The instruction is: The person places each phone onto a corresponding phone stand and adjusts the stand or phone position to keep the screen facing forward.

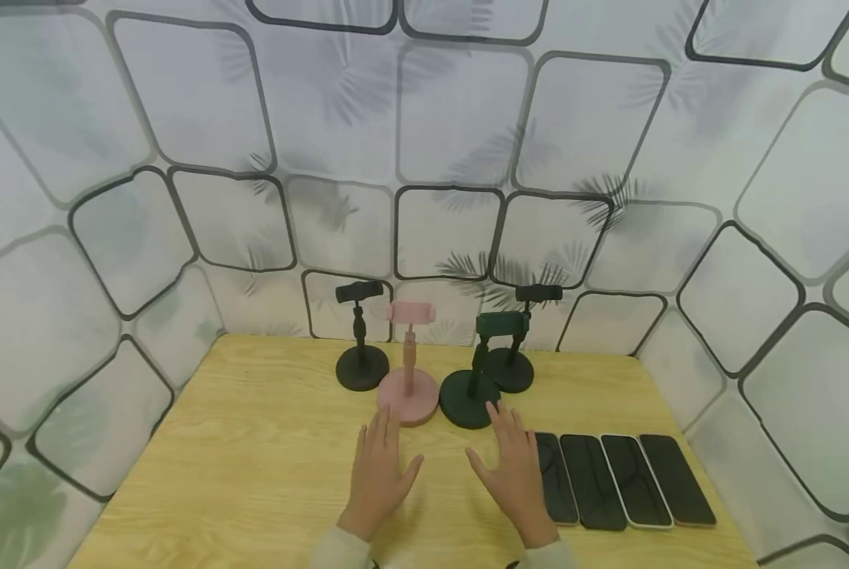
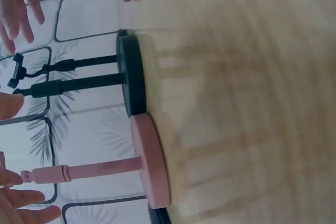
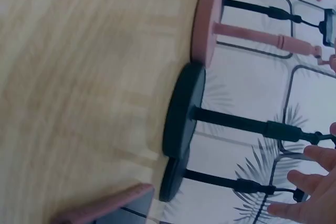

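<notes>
My left hand (image 1: 378,476) hovers with fingers extended in front of a pink phone stand (image 1: 409,389), holding nothing. To its right, my right hand (image 1: 511,472) has spread, straight fingers and is nearest a dark green phone stand (image 1: 470,397). Behind these two stand a black phone stand (image 1: 360,365) at the left and another black phone stand (image 1: 513,367) at the right. Each stand has a round base, a post and a clamp on top. In the right wrist view, my right fingers (image 3: 310,182) show beside the stand posts.
Several dark-screened phones lie in a row on the right of the wooden table (image 1: 254,458), the leftmost phone (image 1: 556,482) partly behind my right hand and the outermost phone (image 1: 677,479) near the table's edge. A patterned curtain (image 1: 449,229) hangs behind and along the sides.
</notes>
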A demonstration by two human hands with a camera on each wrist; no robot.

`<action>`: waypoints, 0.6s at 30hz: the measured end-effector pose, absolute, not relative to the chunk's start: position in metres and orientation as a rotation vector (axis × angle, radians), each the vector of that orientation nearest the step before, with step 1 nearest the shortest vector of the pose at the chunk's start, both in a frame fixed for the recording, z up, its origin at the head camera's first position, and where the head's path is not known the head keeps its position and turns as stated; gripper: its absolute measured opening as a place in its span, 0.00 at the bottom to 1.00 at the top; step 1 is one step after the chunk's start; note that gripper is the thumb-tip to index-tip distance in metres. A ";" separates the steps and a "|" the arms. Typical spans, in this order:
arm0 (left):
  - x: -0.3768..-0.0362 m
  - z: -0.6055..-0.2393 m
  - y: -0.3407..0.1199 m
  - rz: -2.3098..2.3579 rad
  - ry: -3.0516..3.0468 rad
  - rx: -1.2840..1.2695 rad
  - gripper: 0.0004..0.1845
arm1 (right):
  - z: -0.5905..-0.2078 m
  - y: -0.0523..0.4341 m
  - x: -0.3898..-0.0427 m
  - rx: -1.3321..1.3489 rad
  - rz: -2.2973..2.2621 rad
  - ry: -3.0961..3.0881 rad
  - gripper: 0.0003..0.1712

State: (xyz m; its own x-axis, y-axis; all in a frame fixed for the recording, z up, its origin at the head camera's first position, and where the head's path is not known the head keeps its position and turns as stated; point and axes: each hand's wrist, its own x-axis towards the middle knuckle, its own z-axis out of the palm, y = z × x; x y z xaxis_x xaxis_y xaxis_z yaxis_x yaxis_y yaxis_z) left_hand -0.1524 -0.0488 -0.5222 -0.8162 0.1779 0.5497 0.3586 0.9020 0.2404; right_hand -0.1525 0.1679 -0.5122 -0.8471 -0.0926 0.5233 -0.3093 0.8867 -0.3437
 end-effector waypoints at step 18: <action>-0.190 -0.513 -0.026 -1.068 -2.510 -0.528 0.31 | -0.505 0.205 -0.177 0.279 0.852 -2.408 0.38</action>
